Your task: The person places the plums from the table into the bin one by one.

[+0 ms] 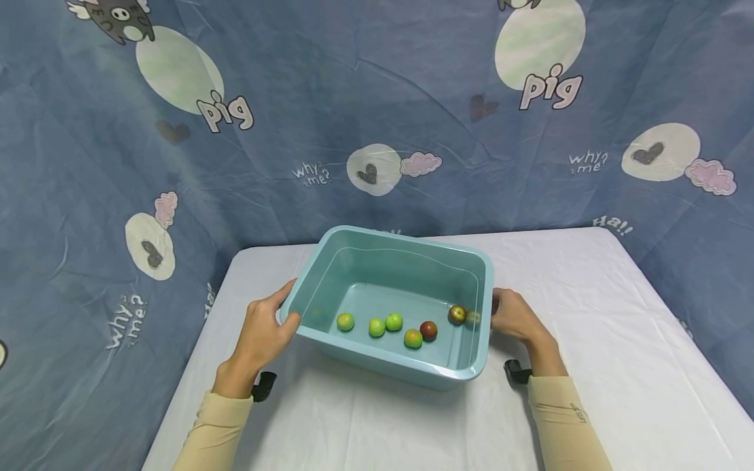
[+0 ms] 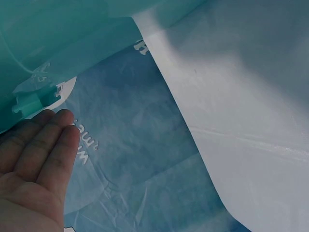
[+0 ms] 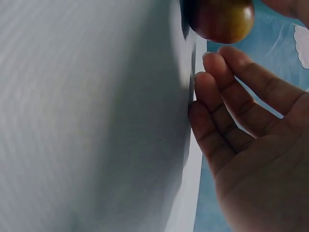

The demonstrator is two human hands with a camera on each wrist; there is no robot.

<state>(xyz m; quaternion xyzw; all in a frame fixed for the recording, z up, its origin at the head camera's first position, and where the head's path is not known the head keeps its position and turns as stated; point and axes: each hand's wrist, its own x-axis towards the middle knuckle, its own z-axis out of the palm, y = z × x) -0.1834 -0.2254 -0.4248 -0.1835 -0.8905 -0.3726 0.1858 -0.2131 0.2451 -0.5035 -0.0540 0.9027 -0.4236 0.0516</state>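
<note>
A teal plastic bin (image 1: 377, 369) stands tilted above the white-covered table. My left hand (image 1: 262, 333) grips its left end, thumb over the rim and fingers (image 2: 50, 150) beneath. Inside the bin are several small tomatoes: light green ones (image 1: 394, 321), a dark red one (image 1: 429, 330), and a brownish-green one (image 1: 457, 314) near the right wall. My right hand (image 1: 521, 317) is low outside the bin's right end. In the right wrist view, a dark red and olive tomato (image 3: 224, 19) lies between thumb and fingers, fingertips (image 3: 227, 53) right by it with a thin gap showing.
White cloth (image 1: 618, 340) covers the table. A blue printed curtain (image 1: 330, 104) hangs behind and along the sides. Black camera mounts (image 1: 517, 373) sit on both wrists, below beige sleeves (image 1: 565, 418).
</note>
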